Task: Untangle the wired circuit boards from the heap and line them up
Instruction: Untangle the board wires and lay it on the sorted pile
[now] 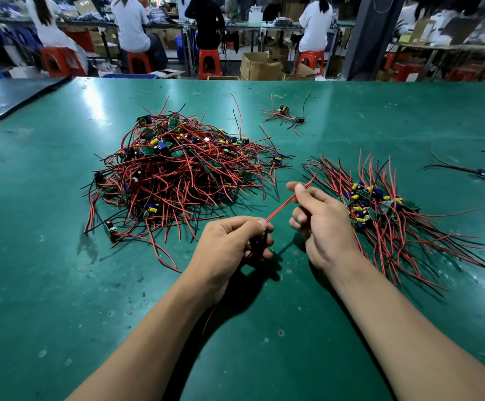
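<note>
Left hand (pixel 229 241) gripped a small circuit board (pixel 257 241), fingers curled round it. Right hand (pixel 322 224) pinched its red wire (pixel 281 206), which ran straight between both hands above the green worktop (pixel 61 285). Tangled heap (pixel 177 175) lay beyond the left hand; aligned boards (pixel 380 206) lay just beside the right hand.

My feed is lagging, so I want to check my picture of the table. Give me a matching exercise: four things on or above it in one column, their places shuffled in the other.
Things
1. tangled heap
2. lined-up boards
3. small cluster of wired boards
4. red wire

Places
A. pinched between the left hand and the right hand
B. far side of the green table, beyond the heap
C. left of both hands, wires crossing every way
D. just right of the right hand, wires roughly parallel

Pairs: 1-C, 2-D, 3-B, 4-A
</note>
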The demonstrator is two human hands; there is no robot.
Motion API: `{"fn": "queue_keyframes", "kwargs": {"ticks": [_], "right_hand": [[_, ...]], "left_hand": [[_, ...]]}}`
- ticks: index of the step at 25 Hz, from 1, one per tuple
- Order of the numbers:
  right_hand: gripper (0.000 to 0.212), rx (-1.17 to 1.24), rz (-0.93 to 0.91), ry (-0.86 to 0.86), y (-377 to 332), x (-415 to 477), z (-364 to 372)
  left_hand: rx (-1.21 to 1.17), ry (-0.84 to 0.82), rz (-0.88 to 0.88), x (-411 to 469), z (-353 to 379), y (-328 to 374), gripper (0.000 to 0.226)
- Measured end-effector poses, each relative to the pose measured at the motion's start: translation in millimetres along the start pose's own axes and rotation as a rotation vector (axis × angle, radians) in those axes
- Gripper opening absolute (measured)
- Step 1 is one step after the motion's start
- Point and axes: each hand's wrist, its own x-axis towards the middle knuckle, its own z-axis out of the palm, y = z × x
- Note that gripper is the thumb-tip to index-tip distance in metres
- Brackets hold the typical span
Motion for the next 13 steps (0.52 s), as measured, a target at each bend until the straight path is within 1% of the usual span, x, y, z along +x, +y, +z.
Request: {"fn": "queue_keyframes", "kwargs": {"ticks": [2, 5, 7, 10, 13], "right_hand": [[0.027, 0.085, 0.057, -0.022, -2, 0, 0], [0.039, 0.328, 0.227, -0.076, -11, 1, -3], [0.043, 0.455, 0.295, -0.114, -14, 2, -5], [0.040, 0.457, 0.294, -0.152, -15, 2, -7], [0.031, 0.436, 0.282, -0.104, -16, 4, -9]], "left_hand": [[-0.012, -0.002, -0.004, -1, 0, 1, 0.017], [-0.013, -0.025, -0.009, -2, 0, 2, 0.016], [-0.007, -0.032, -0.010, -3, -1, 2, 0.015], [-0.014, -0.023, -0.014, -2, -1, 2, 0.015], [-0.014, -0.012, -0.014, -2, -2, 1, 0.015]]}}
